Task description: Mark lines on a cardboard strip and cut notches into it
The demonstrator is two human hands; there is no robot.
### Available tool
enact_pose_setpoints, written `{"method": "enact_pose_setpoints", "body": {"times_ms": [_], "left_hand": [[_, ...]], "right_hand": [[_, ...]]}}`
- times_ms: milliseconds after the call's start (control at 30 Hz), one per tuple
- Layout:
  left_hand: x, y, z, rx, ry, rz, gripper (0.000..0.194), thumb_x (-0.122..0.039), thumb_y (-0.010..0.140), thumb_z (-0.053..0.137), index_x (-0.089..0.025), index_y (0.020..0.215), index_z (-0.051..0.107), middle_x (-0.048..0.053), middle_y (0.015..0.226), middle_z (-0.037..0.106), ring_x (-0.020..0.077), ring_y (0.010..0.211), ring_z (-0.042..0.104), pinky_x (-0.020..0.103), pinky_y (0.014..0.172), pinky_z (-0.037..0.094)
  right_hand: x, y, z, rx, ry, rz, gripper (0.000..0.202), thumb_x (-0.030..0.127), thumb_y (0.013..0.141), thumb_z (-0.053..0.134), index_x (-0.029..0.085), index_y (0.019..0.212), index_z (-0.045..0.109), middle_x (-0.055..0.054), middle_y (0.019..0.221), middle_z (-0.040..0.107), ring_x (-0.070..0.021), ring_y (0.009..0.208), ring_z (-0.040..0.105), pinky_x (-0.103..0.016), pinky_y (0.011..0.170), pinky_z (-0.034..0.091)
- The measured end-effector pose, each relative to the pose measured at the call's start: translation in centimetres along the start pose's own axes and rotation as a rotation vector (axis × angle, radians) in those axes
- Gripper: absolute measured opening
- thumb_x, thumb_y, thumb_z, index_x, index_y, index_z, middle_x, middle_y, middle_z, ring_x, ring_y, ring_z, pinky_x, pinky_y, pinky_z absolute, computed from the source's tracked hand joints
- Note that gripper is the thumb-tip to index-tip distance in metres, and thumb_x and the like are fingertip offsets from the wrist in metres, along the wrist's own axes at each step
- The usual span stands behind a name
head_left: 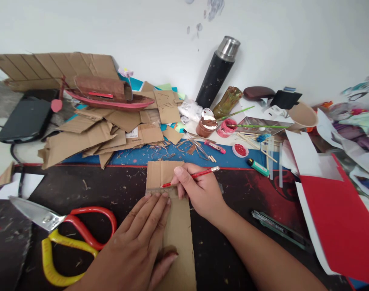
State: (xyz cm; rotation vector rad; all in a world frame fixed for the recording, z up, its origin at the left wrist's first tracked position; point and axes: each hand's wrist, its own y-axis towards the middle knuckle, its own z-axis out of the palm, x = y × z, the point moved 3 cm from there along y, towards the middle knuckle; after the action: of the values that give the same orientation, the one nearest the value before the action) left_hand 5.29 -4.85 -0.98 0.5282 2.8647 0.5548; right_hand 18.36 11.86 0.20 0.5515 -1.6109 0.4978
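A strip of brown cardboard lies lengthwise in front of me on the dark table mat. My left hand rests flat on it, fingers stretched out, with the fingertips at an edge or crease that crosses the strip. Just beyond that line, my right hand grips a red pencil, its tip touching the far part of the cardboard. Left of my left hand are large scissors with one red and one yellow handle. To the right of my right forearm lies a dark utility knife.
Cardboard scraps are heaped at the back left under a model boat. A black flask stands by the wall, near paint pots. Red paper lies at right, a green-capped glue-like tube behind.
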Motion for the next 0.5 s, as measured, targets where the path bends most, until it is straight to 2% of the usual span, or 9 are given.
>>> {"method": "enact_pose_setpoints", "body": {"times_ms": [367, 500], "left_hand": [[-0.12, 0.26, -0.18, 0.01, 0.031, 0.023, 0.084, -0.05, 0.115, 0.052, 0.004, 0.177, 0.04, 0.025, 0.159, 0.072, 0.0382, 0.149, 0.062, 0.049, 0.14, 0.027], [-0.05, 0.08, -0.1, 0.013, 0.01, 0.006, 0.087, -0.053, 0.115, 0.053, 0.001, 0.18, 0.035, 0.024, 0.162, 0.07, 0.0371, 0.152, 0.062, 0.047, 0.136, 0.035]], "right_hand": [[0.12, 0.06, -0.04, 0.005, 0.013, 0.028, 0.055, 0.068, 0.115, 0.063, 0.022, 0.086, 0.073, 0.004, 0.06, 0.063, -0.0131, 0.053, 0.057, -0.028, 0.059, 0.048], [0.01, 0.06, -0.05, 0.01, -0.01, 0.037, 0.055, 0.068, 0.115, 0.063, 0.022, 0.086, 0.073, 0.003, 0.06, 0.065, -0.0137, 0.055, 0.059, -0.028, 0.059, 0.048]]}}
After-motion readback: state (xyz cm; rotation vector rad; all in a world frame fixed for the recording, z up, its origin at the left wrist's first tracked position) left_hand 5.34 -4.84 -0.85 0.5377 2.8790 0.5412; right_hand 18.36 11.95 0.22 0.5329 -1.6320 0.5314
